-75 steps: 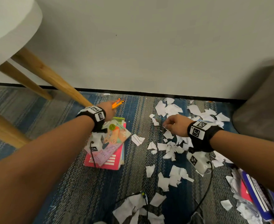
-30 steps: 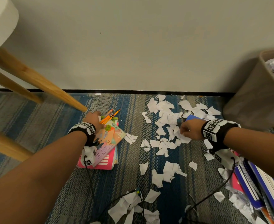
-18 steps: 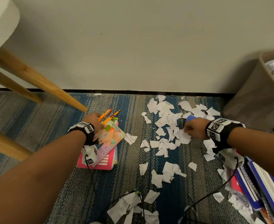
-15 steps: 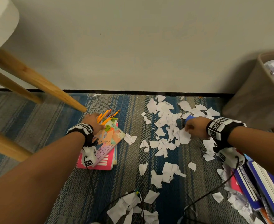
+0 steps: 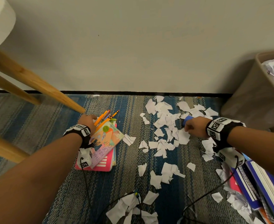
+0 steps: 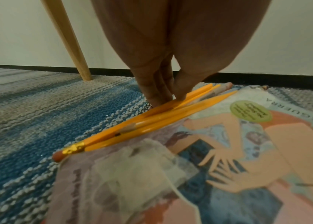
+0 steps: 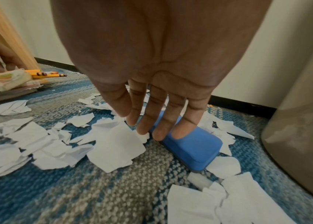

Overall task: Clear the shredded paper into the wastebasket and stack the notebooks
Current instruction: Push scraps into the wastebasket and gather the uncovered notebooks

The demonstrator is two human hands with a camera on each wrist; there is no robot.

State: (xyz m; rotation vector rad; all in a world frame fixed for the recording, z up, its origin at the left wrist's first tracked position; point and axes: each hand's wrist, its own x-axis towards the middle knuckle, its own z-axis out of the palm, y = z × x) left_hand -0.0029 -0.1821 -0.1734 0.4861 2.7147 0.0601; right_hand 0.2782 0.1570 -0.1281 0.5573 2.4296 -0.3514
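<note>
- The left hand (image 5: 88, 121) pinches a bundle of yellow pencils (image 6: 151, 119), thumb against fingers, at the far corner of a stack of books (image 5: 103, 143) on the striped carpet (image 5: 36, 126).
- The pencils lie across the top book's illustrated cover, their eraser ends poking past its edge.
- The right hand (image 5: 195, 126) reaches down with fingers (image 7: 163, 121) nearly straight, tips on a blue block (image 7: 190, 147) and on a scrap of the shredded paper (image 5: 167, 126) beside it; it grips nothing.
- White scraps litter the carpet between the two hands and run on toward the wall.
- The wastebasket (image 5: 252, 101) stands at right by the wall, crumpled paper showing over its rim.
- Notebooks (image 5: 262, 185) lie jumbled at the lower right, some scraps on them.
- A wooden leg (image 5: 41, 88) slants down just beyond the left hand.
</note>
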